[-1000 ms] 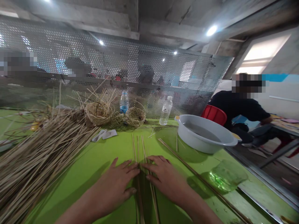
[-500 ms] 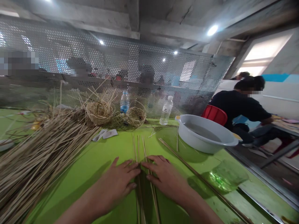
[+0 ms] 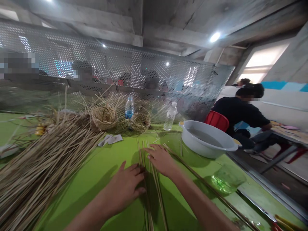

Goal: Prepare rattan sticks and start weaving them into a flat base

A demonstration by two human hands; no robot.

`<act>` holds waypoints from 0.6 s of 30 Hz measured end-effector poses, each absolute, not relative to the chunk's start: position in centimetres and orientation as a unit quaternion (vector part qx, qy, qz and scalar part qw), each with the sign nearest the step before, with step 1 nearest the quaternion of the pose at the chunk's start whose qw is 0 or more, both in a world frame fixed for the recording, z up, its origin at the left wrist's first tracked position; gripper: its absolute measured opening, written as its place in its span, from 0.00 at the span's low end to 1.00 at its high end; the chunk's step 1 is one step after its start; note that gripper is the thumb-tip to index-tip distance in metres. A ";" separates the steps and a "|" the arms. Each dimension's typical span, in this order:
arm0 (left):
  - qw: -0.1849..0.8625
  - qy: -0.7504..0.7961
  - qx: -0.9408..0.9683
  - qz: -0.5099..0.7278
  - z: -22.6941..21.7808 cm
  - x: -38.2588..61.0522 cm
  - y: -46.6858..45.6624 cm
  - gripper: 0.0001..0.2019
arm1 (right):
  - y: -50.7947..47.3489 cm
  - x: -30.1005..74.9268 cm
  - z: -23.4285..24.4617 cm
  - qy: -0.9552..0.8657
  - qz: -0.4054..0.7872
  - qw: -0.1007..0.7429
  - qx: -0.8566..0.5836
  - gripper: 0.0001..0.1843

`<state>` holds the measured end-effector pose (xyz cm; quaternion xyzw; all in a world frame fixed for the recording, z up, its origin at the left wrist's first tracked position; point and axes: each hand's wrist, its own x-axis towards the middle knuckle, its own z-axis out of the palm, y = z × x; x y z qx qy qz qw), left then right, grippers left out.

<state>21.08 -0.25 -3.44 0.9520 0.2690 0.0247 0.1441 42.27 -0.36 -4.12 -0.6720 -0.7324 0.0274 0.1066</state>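
Several thin cane-like strips lie lengthwise on the green table in two loose groups, a left group [image 3: 149,210] and a right group [image 3: 159,192]. My left hand [image 3: 127,184] rests palm down with spread fingers, its fingertips on the left group. Farther forward, my right hand [image 3: 162,158] reaches over the far part of the strips, fingers stretched out and touching or just above them. Neither hand is closed around a strip. Right of that hand, a few longer strips [image 3: 199,178] lie slanted across the table.
A big bundle of strips [image 3: 62,154] covers the left side. Behind stand a woven basket [image 3: 104,118], a looser one [image 3: 141,122] and two bottles [image 3: 129,107]. To the right are a water basin [image 3: 207,144], a clear container [image 3: 227,179], a metal blade [image 3: 256,205] and a seated person [image 3: 237,110].
My right hand has slid forward along the strips toward their far ends. The left hand has stayed nearly in place, and the view has shifted slightly.
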 end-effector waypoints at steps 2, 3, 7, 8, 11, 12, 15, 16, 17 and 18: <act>0.144 0.269 0.952 0.028 -3.5 21.0 -0.3 0.22 | 0.4 42.1 -4.4 -0.729 0.026 0.093 -0.678 0.25; 0.146 0.271 0.951 0.028 -3.5 21.0 -0.3 0.22 | 0.7 42.1 -4.7 -0.728 0.026 0.089 -0.679 0.24; 0.158 0.273 0.949 0.024 -3.6 21.0 -0.2 0.24 | 0.8 42.2 -5.6 -0.738 0.022 0.074 -0.670 0.24; 0.160 0.273 0.948 0.024 -3.7 21.0 -0.2 0.24 | 0.8 42.3 -5.8 -0.741 0.021 0.072 -0.667 0.24; 0.167 0.275 0.946 0.029 -4.0 20.9 -0.1 0.25 | 0.7 42.7 -6.3 -0.749 0.022 0.065 -0.659 0.26; 0.170 0.277 0.945 0.030 -4.1 20.9 -0.1 0.25 | 0.7 42.8 -6.4 -0.750 0.024 0.063 -0.657 0.26; 0.162 0.280 0.945 0.034 -4.7 21.0 -0.1 0.25 | 0.7 43.1 -6.7 -0.754 0.028 0.064 -0.653 0.27; 0.154 0.282 0.946 0.037 -4.9 21.0 -0.1 0.25 | 0.7 43.1 -6.8 -0.755 0.029 0.066 -0.652 0.27; 0.144 0.283 0.947 0.042 -5.0 21.1 -0.1 0.25 | 0.7 43.2 -6.8 -0.755 0.030 0.067 -0.652 0.27; 0.134 0.282 0.949 0.049 -5.2 21.2 -0.1 0.25 | 0.7 43.2 -6.8 -0.755 0.031 0.069 -0.651 0.27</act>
